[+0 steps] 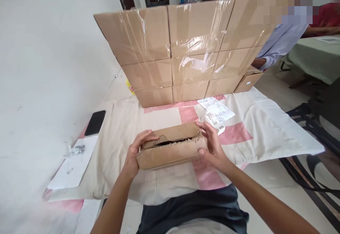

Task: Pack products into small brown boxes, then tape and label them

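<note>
A long cardboard box [170, 155] with a torn slit along its top lies near the front of the cloth-covered table. My left hand [136, 154] grips its left end, fingers over the top edge. At the opposite end, my right hand [212, 145] holds the box with the thumb on the front side and the fingers at the back corner. The slit is dark, so what is inside cannot be seen. Just behind my right hand are a white device [212, 120] and a sheet of paper with printed shapes [219, 109].
A tall wall of taped cardboard boxes [193, 49] stands across the back. On the left lie a black phone [95, 123], white paper [77, 168] and paper clips [75, 150]. Behind the boxes at right is another person's sleeve [276, 46]. A smaller box [248, 81] sits at the right end.
</note>
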A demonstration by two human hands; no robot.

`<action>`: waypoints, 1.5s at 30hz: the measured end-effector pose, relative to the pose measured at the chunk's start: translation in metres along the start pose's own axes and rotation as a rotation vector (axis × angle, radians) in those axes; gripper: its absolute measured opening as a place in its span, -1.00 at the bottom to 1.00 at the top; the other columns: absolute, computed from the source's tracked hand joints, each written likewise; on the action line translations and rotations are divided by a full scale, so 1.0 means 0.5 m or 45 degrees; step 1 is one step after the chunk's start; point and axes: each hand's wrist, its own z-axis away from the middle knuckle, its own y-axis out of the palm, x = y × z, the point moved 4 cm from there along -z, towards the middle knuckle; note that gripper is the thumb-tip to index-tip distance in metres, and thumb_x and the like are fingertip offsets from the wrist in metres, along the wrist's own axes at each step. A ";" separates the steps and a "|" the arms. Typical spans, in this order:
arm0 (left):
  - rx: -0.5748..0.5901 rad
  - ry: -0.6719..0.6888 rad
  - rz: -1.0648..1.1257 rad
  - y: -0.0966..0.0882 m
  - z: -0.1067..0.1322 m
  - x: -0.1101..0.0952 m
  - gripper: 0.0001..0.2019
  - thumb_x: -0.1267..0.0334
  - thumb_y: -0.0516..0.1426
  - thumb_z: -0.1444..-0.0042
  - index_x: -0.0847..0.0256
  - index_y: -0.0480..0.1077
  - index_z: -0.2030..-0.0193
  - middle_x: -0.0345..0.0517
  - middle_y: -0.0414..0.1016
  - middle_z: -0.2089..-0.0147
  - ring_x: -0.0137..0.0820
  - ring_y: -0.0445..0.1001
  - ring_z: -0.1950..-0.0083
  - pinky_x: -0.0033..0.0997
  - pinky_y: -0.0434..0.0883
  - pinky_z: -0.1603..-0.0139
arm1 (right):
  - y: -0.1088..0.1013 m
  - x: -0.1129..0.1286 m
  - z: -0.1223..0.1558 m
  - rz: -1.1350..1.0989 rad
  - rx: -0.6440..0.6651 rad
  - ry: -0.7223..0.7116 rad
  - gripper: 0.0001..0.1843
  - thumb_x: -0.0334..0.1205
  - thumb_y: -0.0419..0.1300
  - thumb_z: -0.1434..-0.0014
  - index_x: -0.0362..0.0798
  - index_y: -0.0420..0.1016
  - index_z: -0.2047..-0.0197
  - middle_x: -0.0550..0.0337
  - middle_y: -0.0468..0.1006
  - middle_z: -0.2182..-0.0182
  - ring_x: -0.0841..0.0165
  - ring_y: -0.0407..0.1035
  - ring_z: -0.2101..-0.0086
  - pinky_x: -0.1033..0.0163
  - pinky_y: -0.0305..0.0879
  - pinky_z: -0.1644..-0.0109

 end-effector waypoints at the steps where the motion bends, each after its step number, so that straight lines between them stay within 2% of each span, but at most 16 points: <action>1: 0.072 0.013 -0.038 -0.006 -0.003 -0.011 -0.14 -0.33 -0.42 -0.35 0.17 0.43 -0.27 0.15 0.61 -0.10 -0.03 0.30 -0.42 0.19 0.15 -0.48 | 0.013 0.001 0.001 -0.047 -0.073 0.052 -0.22 0.13 0.14 -0.37 0.20 -0.13 -0.50 -0.06 0.08 -0.45 0.03 0.05 -0.41 -0.17 0.12 -0.43; 3: 0.254 0.047 -0.223 -0.006 -0.009 -0.045 -0.09 -0.37 -0.46 -0.31 0.14 0.45 -0.25 0.09 0.56 -0.21 -0.05 0.26 -0.46 0.17 0.09 -0.51 | 0.032 0.010 0.000 -0.130 -0.206 0.136 -0.34 -0.02 0.13 -0.39 0.23 0.00 -0.47 0.05 0.12 -0.44 0.07 0.04 -0.41 -0.13 0.12 -0.44; 5: 0.373 0.106 -0.586 0.015 -0.010 -0.087 -0.37 -0.24 -0.19 -0.43 0.10 0.41 -0.29 -0.03 0.51 -0.29 -0.13 0.29 -0.45 0.09 -0.01 -0.56 | 0.043 0.023 -0.004 -0.169 -0.284 0.177 -0.38 -0.10 0.15 -0.38 0.23 0.10 -0.44 0.11 0.16 -0.41 0.08 0.04 -0.41 -0.10 0.12 -0.44; 7: 0.350 0.242 -0.969 0.058 -0.006 -0.130 -0.60 0.03 0.08 -0.42 0.12 0.41 -0.28 -0.08 0.49 -0.32 -0.17 0.38 -0.40 0.02 -0.08 -0.59 | 0.048 0.031 -0.008 -0.169 -0.301 0.188 -0.40 -0.13 0.15 -0.37 0.21 0.14 -0.43 0.11 0.19 -0.40 0.09 0.07 -0.39 -0.08 0.14 -0.43; 11: 0.265 0.494 -1.290 0.150 0.001 -0.169 -0.59 0.14 0.12 -0.40 0.23 0.41 -0.30 -0.06 0.44 -0.36 -0.11 0.44 -0.34 -0.12 0.19 -0.46 | 0.028 0.017 -0.005 -0.090 -0.270 0.098 -0.35 -0.02 0.16 -0.36 0.19 0.10 -0.44 0.05 0.22 -0.38 0.04 0.14 -0.36 -0.14 0.19 -0.40; 13: 0.272 0.541 -1.329 0.165 -0.006 -0.158 -0.61 0.16 0.11 -0.41 0.20 0.41 -0.30 -0.13 0.44 -0.36 -0.12 0.46 -0.32 -0.14 0.27 -0.40 | -0.012 0.001 -0.001 0.025 -0.331 -0.007 -0.39 0.09 0.16 -0.34 0.16 0.19 -0.38 0.00 0.33 -0.29 0.01 0.24 -0.29 -0.17 0.25 -0.33; 15: 0.310 0.584 -1.308 0.160 -0.020 -0.139 -0.61 0.14 0.10 -0.42 0.18 0.41 -0.30 -0.17 0.45 -0.35 -0.13 0.45 -0.33 -0.13 0.31 -0.38 | -0.072 -0.020 -0.001 0.242 -0.453 -0.014 -0.54 0.10 0.14 -0.34 0.11 0.38 -0.22 -0.01 0.46 -0.14 0.03 0.34 -0.18 -0.14 0.31 -0.24; 18: 0.324 0.647 -1.308 0.146 -0.041 -0.115 -0.60 0.14 0.10 -0.42 0.19 0.40 -0.31 -0.15 0.44 -0.35 -0.13 0.45 -0.34 -0.09 0.35 -0.36 | -0.167 -0.057 -0.014 0.522 -0.575 0.295 -0.69 0.02 0.15 -0.30 0.04 0.54 0.03 0.01 0.51 -0.01 0.08 0.37 -0.08 -0.05 0.34 -0.16; 22: 0.287 0.654 -1.352 0.148 -0.049 -0.104 -0.58 0.13 0.12 -0.41 0.19 0.39 -0.33 -0.12 0.43 -0.36 -0.13 0.44 -0.35 -0.07 0.38 -0.34 | -0.234 -0.099 -0.043 0.441 -0.480 0.842 -0.72 -0.03 0.16 -0.18 0.00 0.61 0.23 0.07 0.54 0.02 0.17 0.38 -0.05 0.10 0.31 -0.12; 25: 0.274 0.637 -1.363 0.154 -0.046 -0.105 -0.58 0.13 0.13 -0.41 0.17 0.38 -0.34 -0.17 0.41 -0.37 -0.14 0.43 -0.35 -0.07 0.38 -0.34 | -0.248 -0.125 -0.058 0.327 -0.358 1.187 -0.80 -0.12 0.22 -0.11 -0.05 0.60 0.37 0.10 0.57 0.20 0.30 0.40 0.20 0.27 0.32 0.22; 27: 0.254 0.638 -1.362 0.155 -0.044 -0.107 -0.58 0.13 0.13 -0.41 0.16 0.38 -0.34 -0.19 0.42 -0.37 -0.15 0.44 -0.34 -0.08 0.38 -0.33 | -0.255 -0.140 -0.067 0.272 -0.307 1.315 -0.83 -0.18 0.24 -0.08 -0.09 0.56 0.44 0.13 0.50 0.41 0.41 0.27 0.46 0.31 0.14 0.47; 29: 0.234 0.645 -1.358 0.154 -0.044 -0.110 -0.59 0.12 0.13 -0.41 0.16 0.39 -0.33 -0.21 0.42 -0.36 -0.16 0.45 -0.33 -0.10 0.38 -0.31 | -0.263 -0.154 -0.075 0.219 -0.260 1.390 -0.85 -0.23 0.27 -0.05 -0.12 0.52 0.47 0.19 0.41 0.53 0.51 0.06 0.61 0.33 -0.03 0.58; 32: 0.215 0.653 -1.356 0.153 -0.046 -0.113 -0.60 0.12 0.13 -0.41 0.16 0.41 -0.32 -0.23 0.44 -0.35 -0.18 0.47 -0.32 -0.12 0.37 -0.32 | -0.269 -0.169 -0.080 0.147 -0.180 1.457 -0.83 -0.27 0.36 -0.01 -0.13 0.47 0.49 0.22 0.40 0.57 0.57 -0.02 0.65 0.36 -0.11 0.64; 37: 0.162 0.660 -1.339 0.154 -0.049 -0.120 -0.63 0.15 0.13 -0.40 0.16 0.45 -0.27 -0.24 0.47 -0.32 -0.17 0.50 -0.27 -0.15 0.36 -0.30 | -0.261 -0.170 -0.080 0.130 -0.121 1.470 -0.72 -0.16 0.40 -0.12 -0.13 0.45 0.47 0.17 0.43 0.61 0.50 0.18 0.66 0.37 0.05 0.66; 41: 0.161 0.651 -1.315 0.154 -0.051 -0.121 -0.63 0.16 0.15 -0.38 0.18 0.45 -0.26 -0.23 0.47 -0.32 -0.15 0.52 -0.26 -0.14 0.36 -0.28 | -0.251 -0.157 -0.080 0.189 -0.164 1.441 -0.67 -0.14 0.35 -0.23 -0.12 0.42 0.47 0.11 0.51 0.55 0.45 0.33 0.62 0.36 0.22 0.59; 45: 0.155 0.657 -1.303 0.152 -0.052 -0.122 -0.64 0.17 0.15 -0.39 0.20 0.45 -0.26 -0.22 0.48 -0.31 -0.15 0.52 -0.25 -0.16 0.36 -0.28 | -0.245 -0.149 -0.075 0.252 -0.250 1.350 -0.57 -0.18 0.38 -0.20 -0.07 0.29 0.57 0.21 0.45 0.59 0.46 0.36 0.58 0.37 0.26 0.51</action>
